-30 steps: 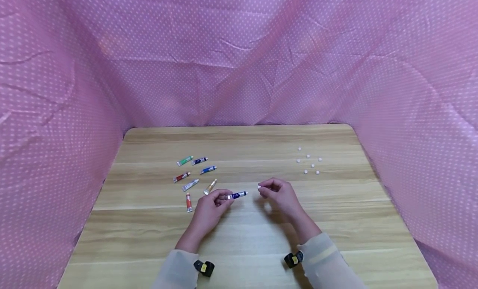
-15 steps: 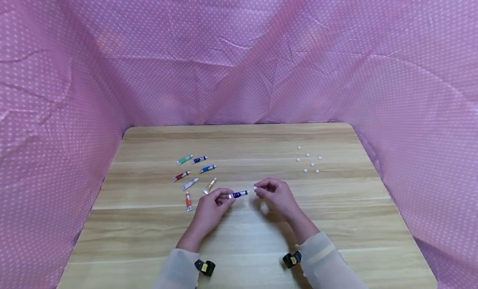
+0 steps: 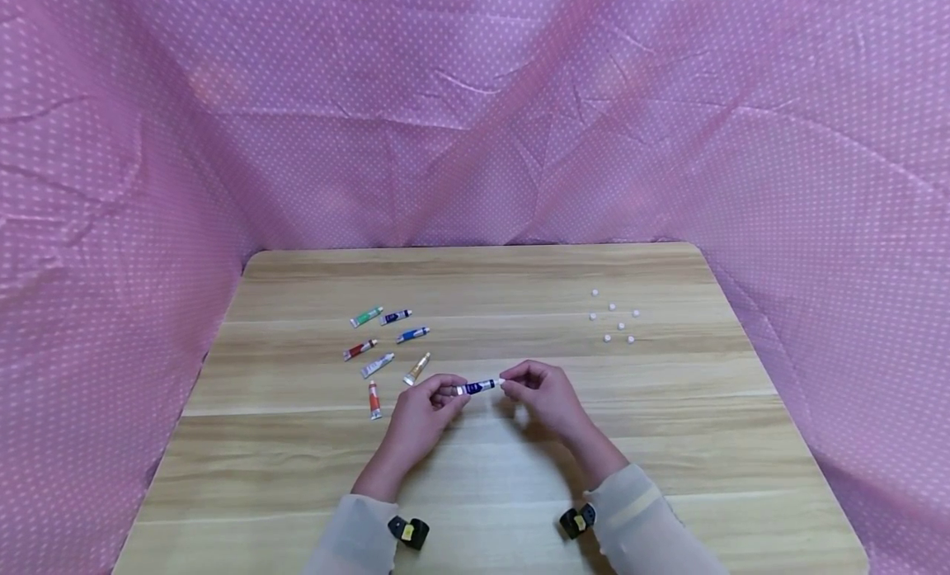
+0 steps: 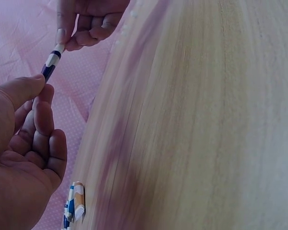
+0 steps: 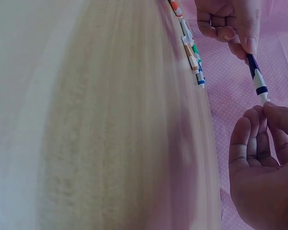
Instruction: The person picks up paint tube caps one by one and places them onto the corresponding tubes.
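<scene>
A small dark-blue and white paint tube (image 3: pixel 478 386) is held nearly level above the table, its nozzle end pointing right. My left hand (image 3: pixel 421 414) pinches its tail between thumb and fingers. At the other end my right hand (image 3: pixel 547 398) pinches a small white cap, mostly hidden by the fingertips, right at the nozzle. In the right wrist view, the tube (image 5: pixel 257 76) runs between the two hands, with the right thumb and finger at its white tip. The left wrist view has the tube (image 4: pixel 51 63) slanting up to the right hand's fingertips (image 4: pixel 61 36).
Several paint tubes lie left on the wooden table (image 3: pixel 475 492), among them a green tube (image 3: pixel 367 317), a red-orange tube (image 3: pixel 374 400) and a gold tube (image 3: pixel 417 369). Several white caps (image 3: pixel 621 326) are scattered at the back right. Pink dotted cloth (image 3: pixel 475 146) surrounds the table.
My right hand has moved left with the white cap, closing the gap to the tube's nozzle. My left hand and the tube have shifted very slightly right.
</scene>
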Action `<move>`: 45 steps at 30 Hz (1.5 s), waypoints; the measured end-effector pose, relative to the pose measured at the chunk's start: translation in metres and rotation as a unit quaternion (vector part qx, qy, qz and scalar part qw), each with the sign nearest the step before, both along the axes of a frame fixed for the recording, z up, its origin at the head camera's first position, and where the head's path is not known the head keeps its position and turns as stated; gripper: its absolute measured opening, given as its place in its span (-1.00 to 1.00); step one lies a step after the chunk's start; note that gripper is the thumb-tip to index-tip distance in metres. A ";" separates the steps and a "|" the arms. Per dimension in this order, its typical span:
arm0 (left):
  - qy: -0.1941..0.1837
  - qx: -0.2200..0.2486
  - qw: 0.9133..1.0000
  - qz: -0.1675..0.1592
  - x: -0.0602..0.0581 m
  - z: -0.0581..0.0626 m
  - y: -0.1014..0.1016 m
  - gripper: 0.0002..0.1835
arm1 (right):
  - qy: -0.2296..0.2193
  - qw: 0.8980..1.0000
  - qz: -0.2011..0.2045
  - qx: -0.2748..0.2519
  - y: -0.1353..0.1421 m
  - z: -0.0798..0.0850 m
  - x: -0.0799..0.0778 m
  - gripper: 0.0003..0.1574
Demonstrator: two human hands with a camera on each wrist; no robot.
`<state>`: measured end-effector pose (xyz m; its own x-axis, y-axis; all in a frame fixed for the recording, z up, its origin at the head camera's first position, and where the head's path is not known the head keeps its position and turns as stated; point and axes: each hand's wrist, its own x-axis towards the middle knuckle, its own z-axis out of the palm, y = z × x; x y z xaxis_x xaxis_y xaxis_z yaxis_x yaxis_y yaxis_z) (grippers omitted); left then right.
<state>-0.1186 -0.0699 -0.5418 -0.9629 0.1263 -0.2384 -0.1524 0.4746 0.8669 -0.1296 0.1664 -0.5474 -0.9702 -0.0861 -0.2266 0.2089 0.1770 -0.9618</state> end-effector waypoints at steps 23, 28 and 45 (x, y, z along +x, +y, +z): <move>0.004 -0.003 1.000 0.004 0.001 -0.002 0.004 -0.79 | -0.013 1.000 -0.003 0.009 -0.006 -0.006 0.003 -0.88; 0.001 -0.005 1.000 0.003 0.000 -0.001 0.004 -0.79 | -0.013 1.000 -0.005 0.001 -0.008 -0.008 0.002 -0.82; 0.007 -0.013 1.000 -0.016 0.002 0.003 0.007 -0.78 | -0.023 0.999 0.024 0.032 -0.012 -0.005 0.005 -0.38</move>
